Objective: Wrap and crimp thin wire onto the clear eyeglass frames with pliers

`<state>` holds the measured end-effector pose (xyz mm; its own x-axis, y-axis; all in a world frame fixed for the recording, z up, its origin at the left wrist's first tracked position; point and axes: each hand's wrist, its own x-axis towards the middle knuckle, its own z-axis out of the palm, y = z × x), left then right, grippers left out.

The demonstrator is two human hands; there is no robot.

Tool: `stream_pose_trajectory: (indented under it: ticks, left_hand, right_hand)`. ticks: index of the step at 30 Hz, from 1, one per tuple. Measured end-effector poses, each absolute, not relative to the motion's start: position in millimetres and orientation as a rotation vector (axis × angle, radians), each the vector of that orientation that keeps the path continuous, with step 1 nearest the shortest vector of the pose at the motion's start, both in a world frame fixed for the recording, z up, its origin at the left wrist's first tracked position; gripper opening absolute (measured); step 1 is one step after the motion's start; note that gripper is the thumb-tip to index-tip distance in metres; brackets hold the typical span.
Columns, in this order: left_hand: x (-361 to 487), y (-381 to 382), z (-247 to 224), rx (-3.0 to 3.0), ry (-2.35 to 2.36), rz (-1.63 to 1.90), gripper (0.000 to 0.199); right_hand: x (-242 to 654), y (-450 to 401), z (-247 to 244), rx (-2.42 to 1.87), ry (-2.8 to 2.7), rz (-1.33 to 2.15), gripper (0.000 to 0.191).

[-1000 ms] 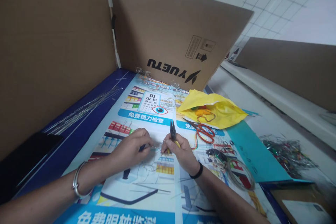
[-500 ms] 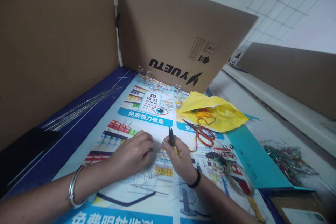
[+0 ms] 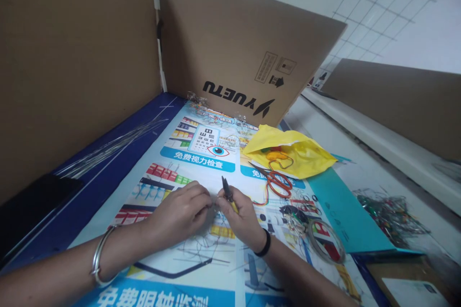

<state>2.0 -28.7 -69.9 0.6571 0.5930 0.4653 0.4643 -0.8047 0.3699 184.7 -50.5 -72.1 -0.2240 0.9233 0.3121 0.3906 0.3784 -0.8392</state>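
My right hand (image 3: 242, 217) is closed around small pliers (image 3: 226, 189) with dark jaws and a yellow handle, the jaws pointing up and away. Its thumb and forefinger pinch together close to my left hand (image 3: 185, 207), whose fingers are curled and pressed together. Whatever the left fingers hold is too small to make out. Thin wire (image 3: 217, 212) shows in the narrow gap between the hands. Below them, loose wire pieces (image 3: 203, 249) lie on the printed sheet (image 3: 216, 278).
Orange-handled scissors (image 3: 280, 184) lie against a yellow pouch (image 3: 306, 158) holding coloured thread. A round clear container (image 3: 327, 242) stands at right, near a tangled wire heap (image 3: 391, 216). Long straight wires (image 3: 115, 146) lie at left. Cardboard panels (image 3: 234, 33) wall the back and left.
The pliers in my right hand have tilted to the left, and that hand has come slightly closer to the left one. My left hand keeps nearly the same pose. The view has shifted a little.
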Motion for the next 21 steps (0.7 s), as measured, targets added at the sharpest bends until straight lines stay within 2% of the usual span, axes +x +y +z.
stream_pose_trajectory:
  ticks: [21]
  left_hand:
    - [3.2,-30.5,-64.2,2.672,0.885,0.818,0.014]
  right_hand:
    - [183.2,-49.9,-78.2,-1.091,-1.586,1.071,0.021]
